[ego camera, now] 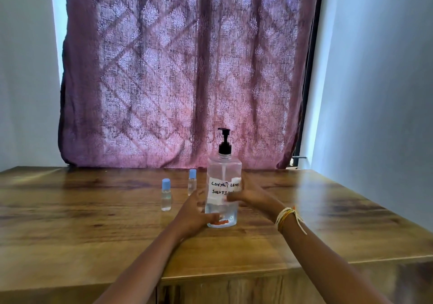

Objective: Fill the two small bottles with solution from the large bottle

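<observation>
Two small bottles, blue caps on, upright on wooden table [70, 221]: near one [166, 194] at left, far one [192, 182] just behind left hand. Left hand [195, 212] wrapped on lower left side of large bottle [222, 186], thumb across front. Large bottle upright at table centre, black pump on, handwritten label. Right hand [251, 196] gripping its right side; thread bracelets [287, 217] on wrist.

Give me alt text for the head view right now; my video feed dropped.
Both hands, left hand and right hand, clasp a clear pump bottle hand-labelled contact lens solution, standing upright on a wooden table. Two small capped bottles, the nearer small bottle and farther small bottle, stand untouched to its left before a purple curtain.
</observation>
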`<state>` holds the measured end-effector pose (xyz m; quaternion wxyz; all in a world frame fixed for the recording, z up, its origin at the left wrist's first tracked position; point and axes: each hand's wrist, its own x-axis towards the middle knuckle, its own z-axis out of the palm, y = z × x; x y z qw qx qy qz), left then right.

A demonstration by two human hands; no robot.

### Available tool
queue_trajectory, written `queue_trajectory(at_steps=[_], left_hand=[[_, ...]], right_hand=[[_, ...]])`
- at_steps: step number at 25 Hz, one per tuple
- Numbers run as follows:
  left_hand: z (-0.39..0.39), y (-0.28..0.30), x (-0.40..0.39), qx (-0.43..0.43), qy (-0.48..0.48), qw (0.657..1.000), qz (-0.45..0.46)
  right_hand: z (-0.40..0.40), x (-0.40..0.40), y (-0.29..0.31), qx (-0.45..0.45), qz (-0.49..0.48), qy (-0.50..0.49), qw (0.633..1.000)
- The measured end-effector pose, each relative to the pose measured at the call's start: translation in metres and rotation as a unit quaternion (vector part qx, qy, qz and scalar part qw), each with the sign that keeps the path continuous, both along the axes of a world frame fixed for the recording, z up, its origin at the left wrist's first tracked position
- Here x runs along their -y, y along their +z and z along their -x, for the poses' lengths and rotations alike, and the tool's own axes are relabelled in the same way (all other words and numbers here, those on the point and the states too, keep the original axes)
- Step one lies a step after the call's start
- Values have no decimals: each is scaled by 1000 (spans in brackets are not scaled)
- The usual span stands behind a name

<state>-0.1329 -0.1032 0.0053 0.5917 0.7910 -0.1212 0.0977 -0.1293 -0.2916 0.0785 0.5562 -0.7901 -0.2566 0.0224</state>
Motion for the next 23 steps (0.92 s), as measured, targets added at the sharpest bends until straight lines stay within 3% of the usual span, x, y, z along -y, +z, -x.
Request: queue_trajectory(at_steps=[3, 9, 13, 23], left_hand=[[-5, -1, -3, -23, 63, 996, -55], [-16, 1, -3, 4, 121, 987, -110], [-26, 1, -4, 6, 152, 983, -103], [-29, -3, 0, 50, 153, 970, -183]], right_hand=[[-7, 2, -32, 24, 48, 8, 999], [-40, -1, -47, 40, 46, -43, 997], [-69, -10, -45, 38, 38, -50, 997], [-90, -21, -53, 21, 56, -100, 993]])
